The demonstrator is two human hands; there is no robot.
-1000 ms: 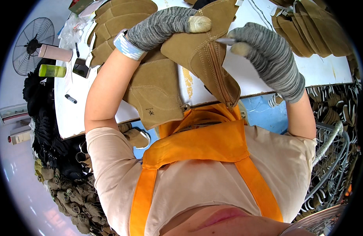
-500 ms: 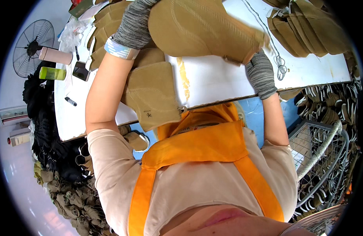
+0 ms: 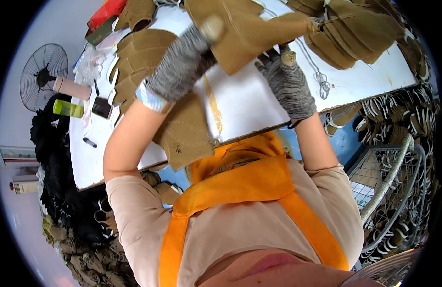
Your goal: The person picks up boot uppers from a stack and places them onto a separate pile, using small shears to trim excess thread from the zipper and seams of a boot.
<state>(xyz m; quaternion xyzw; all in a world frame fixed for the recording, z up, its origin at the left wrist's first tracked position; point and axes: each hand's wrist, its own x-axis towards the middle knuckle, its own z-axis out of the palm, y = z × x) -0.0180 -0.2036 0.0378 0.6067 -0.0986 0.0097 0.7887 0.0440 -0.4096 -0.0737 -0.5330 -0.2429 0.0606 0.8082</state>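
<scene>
A brown suede boot upper (image 3: 240,28) with stitched seams is held up over the white table. My left hand (image 3: 187,60), in a grey knit glove with a bare thumb tip, is closed on its left edge, the thumb blurred. My right hand (image 3: 289,86), gloved alike, is just below the upper's lower edge, fingers apart; whether the fingertips touch it is hard to see. Under my left forearm another brown boot upper (image 3: 185,131) lies flat, overhanging the table's front edge. Beyond that forearm is a stack of brown uppers (image 3: 139,62).
More brown uppers (image 3: 355,33) are piled at the table's far right, near a coiled grey cord (image 3: 321,83). A pink cup (image 3: 71,88), green bottle (image 3: 67,108) and marker (image 3: 89,142) stand or lie left. A wire cart (image 3: 388,186) is right; a fan (image 3: 44,71) stands far left.
The held upper has turned and moved away from me, and its narrow end now reaches the right pile. My left hand has moved down and right; my right hand has shifted left, off the upper's end.
</scene>
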